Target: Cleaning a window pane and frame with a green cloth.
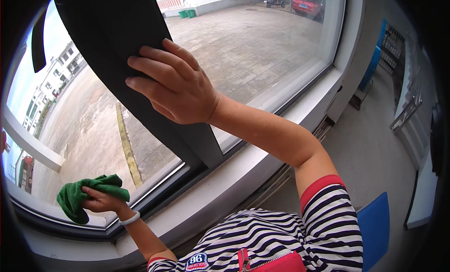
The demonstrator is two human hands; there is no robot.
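My left hand (102,201), with a pale bangle (129,218) at the wrist, grips a bunched green cloth (72,198). The cloth is against or just in front of the lower part of the left window pane (88,131); whether it touches the glass I cannot tell. Higher up, my right hand (179,84) rests on the dark window mullion (105,40) between the two panes. Its fingers are spread and point left, and it holds nothing. Right of the mullion is the second pane (246,61).
Below the glass runs a white windowsill (211,187). A blue chair back (374,229) stands behind my right side. At far right are a stair railing (407,113) and a blue object (372,66). Outside lie a paved yard, green bins (187,14) and a red car (308,5).
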